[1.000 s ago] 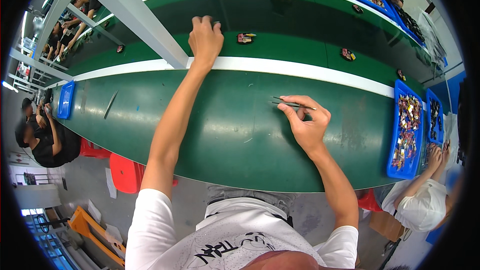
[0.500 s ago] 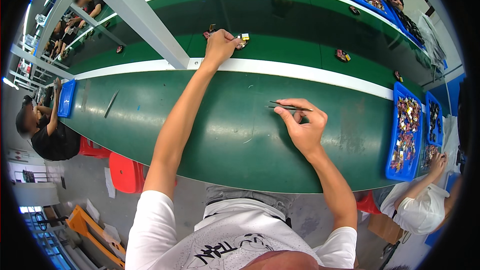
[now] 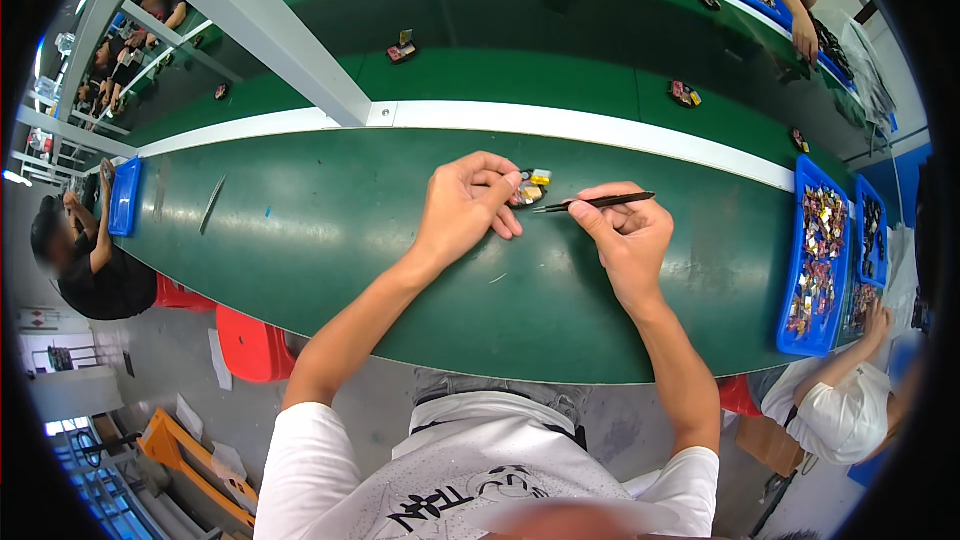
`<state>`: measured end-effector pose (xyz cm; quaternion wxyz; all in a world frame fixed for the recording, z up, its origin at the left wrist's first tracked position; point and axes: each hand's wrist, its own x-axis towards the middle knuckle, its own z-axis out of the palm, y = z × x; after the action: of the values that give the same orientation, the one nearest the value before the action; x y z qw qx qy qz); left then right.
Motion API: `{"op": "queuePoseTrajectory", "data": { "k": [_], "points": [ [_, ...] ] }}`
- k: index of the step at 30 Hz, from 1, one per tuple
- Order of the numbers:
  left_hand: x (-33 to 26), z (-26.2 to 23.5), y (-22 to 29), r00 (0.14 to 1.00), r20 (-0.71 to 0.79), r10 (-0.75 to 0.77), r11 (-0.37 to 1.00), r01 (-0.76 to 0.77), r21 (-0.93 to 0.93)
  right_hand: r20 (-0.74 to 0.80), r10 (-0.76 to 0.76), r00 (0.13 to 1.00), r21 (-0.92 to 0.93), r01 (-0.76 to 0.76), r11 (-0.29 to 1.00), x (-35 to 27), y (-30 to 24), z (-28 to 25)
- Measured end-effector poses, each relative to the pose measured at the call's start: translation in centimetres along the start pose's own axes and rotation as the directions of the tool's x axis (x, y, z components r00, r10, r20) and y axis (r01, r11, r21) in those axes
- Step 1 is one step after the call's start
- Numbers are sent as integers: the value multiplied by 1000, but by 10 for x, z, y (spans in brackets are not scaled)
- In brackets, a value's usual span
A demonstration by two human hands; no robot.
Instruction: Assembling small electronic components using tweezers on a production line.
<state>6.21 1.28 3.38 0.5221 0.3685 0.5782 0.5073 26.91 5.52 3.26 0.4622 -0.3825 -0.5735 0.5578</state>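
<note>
My left hand is closed on a small dark electronic part with a yellow-and-white block on it. The part is held just above the green tabletop, and my fingers hide its left side. Black tweezers are pinched in my right hand. Their fine tips point left, close to the part's lower right edge; I cannot tell whether they touch it.
Beyond the white rail, similar parts lie apart on the darker green belt. At the right stands a blue tray heaped with small pieces. A grey post rises at the left. Another pair of tweezers lies on the table. People work on both sides.
My left hand has come back from the belt over the rail with the part in it. My right hand has moved slightly right, tweezers now turned toward the part.
</note>
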Motion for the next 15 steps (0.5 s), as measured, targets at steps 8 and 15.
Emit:
{"op": "queuePoseTrajectory", "data": {
  "k": [8,15],
  "points": [
    [-12,12,-9,992,10,124,987,-124,100,7,-113,994,-139,113,984,-3,7,0],
    [-16,17,-11,981,-10,192,973,-189,130,-16,-103,995,-197,98,975,-3,9,2]
  ]
}}
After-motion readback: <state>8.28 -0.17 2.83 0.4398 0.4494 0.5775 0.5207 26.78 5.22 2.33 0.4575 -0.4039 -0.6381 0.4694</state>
